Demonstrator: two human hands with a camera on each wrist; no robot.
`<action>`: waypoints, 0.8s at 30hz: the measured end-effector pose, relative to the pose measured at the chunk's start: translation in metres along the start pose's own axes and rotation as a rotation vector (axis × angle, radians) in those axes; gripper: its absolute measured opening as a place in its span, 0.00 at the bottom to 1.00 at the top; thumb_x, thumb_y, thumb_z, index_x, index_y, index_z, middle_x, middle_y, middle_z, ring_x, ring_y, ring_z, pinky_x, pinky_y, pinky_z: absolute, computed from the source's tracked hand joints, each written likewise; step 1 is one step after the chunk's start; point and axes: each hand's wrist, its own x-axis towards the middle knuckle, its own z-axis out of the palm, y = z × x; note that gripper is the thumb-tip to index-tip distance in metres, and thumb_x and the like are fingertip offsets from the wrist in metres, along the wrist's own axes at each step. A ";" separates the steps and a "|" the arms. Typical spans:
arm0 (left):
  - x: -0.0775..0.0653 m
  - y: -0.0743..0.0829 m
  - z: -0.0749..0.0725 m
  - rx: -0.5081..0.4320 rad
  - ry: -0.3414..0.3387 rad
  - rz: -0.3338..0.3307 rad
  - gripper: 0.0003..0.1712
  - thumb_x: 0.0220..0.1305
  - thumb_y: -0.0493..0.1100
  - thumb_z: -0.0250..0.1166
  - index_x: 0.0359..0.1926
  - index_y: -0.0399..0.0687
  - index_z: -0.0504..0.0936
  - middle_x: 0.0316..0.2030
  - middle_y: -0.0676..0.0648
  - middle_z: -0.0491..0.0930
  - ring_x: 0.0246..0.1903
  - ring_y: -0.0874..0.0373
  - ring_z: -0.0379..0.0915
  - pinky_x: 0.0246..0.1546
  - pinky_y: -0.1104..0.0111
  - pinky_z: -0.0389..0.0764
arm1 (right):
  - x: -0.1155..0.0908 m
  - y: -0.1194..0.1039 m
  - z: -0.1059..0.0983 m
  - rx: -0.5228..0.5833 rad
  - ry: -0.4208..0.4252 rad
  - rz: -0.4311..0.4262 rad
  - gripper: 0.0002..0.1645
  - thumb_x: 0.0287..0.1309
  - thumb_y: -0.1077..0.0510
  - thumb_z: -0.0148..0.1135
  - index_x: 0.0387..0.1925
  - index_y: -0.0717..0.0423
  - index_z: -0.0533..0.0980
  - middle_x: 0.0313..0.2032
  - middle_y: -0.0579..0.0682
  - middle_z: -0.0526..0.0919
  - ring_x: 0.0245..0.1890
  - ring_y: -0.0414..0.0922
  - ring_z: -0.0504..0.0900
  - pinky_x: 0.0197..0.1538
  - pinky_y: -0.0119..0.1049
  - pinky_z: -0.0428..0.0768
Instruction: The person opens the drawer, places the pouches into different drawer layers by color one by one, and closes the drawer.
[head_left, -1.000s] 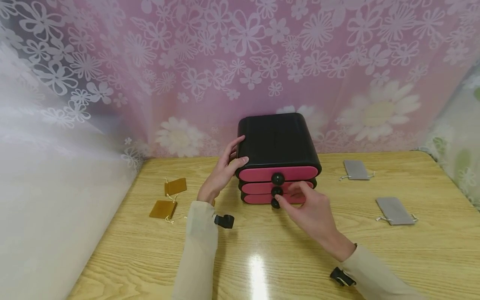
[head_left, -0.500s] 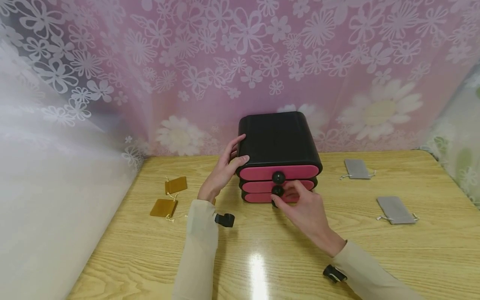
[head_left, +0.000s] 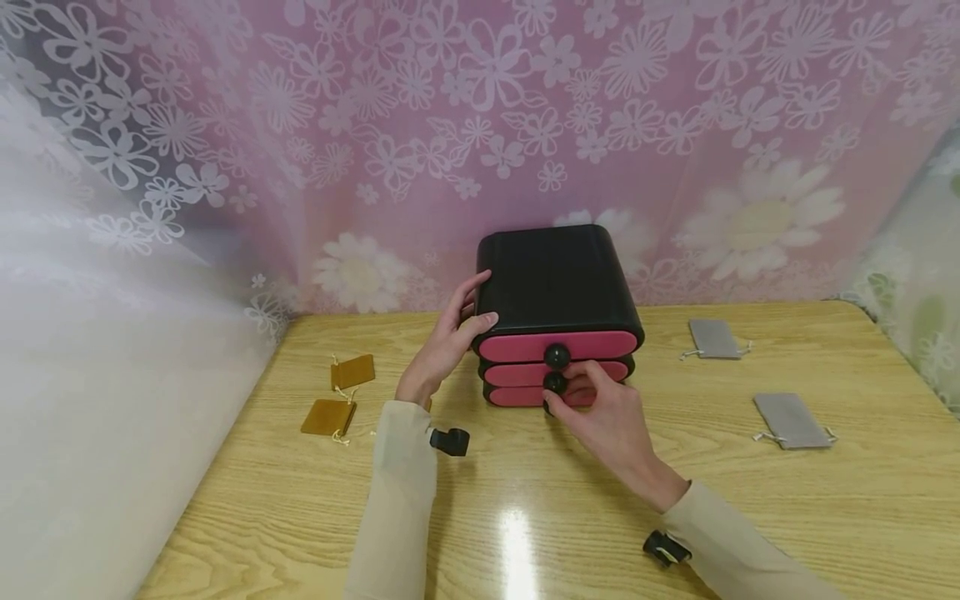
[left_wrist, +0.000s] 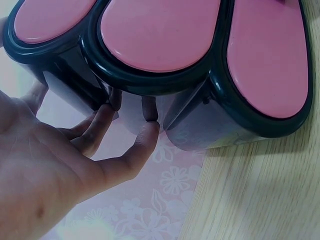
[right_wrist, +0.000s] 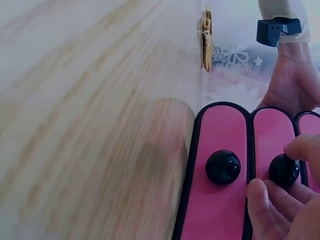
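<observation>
A small black drawer cabinet (head_left: 555, 279) with three stacked pink drawer fronts and round black knobs stands on the table. All drawers look closed. My left hand (head_left: 438, 350) rests against its left side, thumb at the top front corner; in the left wrist view, the fingertips (left_wrist: 151, 131) touch the side. With thumb and fingers, my right hand (head_left: 615, 425) pinches the middle drawer's knob (right_wrist: 284, 171). Below it, the bottom drawer's knob (right_wrist: 223, 167) shows whole in the right wrist view, while the head view has it mostly hidden behind the thumb. The top knob (head_left: 557, 357) is untouched.
Two brown drawstring pouches (head_left: 328, 417) lie on the wooden table (head_left: 480, 533) to the left. On the right are two grey drawstring pouches (head_left: 793, 421). A floral curtain (head_left: 420, 125) hangs directly behind the cabinet.
My right hand has moved left and in toward the cabinet, its fingers closing around the middle knob. The left hand and the pouches stay where they were.
</observation>
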 end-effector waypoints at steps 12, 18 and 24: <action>-0.001 -0.001 0.000 0.015 0.006 -0.020 0.34 0.74 0.53 0.56 0.75 0.86 0.58 0.76 0.52 0.56 0.75 0.52 0.55 0.67 0.40 0.68 | -0.002 -0.002 -0.002 0.012 -0.020 0.020 0.16 0.53 0.59 0.77 0.44 0.55 0.82 0.32 0.47 0.89 0.32 0.41 0.89 0.39 0.28 0.85; -0.001 0.000 0.000 0.009 0.006 -0.021 0.34 0.74 0.52 0.56 0.75 0.85 0.58 0.77 0.51 0.56 0.76 0.52 0.54 0.68 0.39 0.67 | -0.005 -0.002 -0.004 -0.013 -0.030 0.006 0.16 0.53 0.58 0.78 0.42 0.55 0.82 0.32 0.48 0.89 0.33 0.43 0.89 0.38 0.35 0.87; -0.001 0.000 0.000 0.006 0.007 -0.018 0.34 0.74 0.52 0.57 0.75 0.84 0.58 0.76 0.51 0.56 0.75 0.51 0.55 0.69 0.39 0.67 | -0.008 -0.001 -0.007 -0.028 -0.034 -0.011 0.16 0.51 0.57 0.79 0.40 0.53 0.81 0.31 0.47 0.89 0.33 0.44 0.90 0.32 0.31 0.85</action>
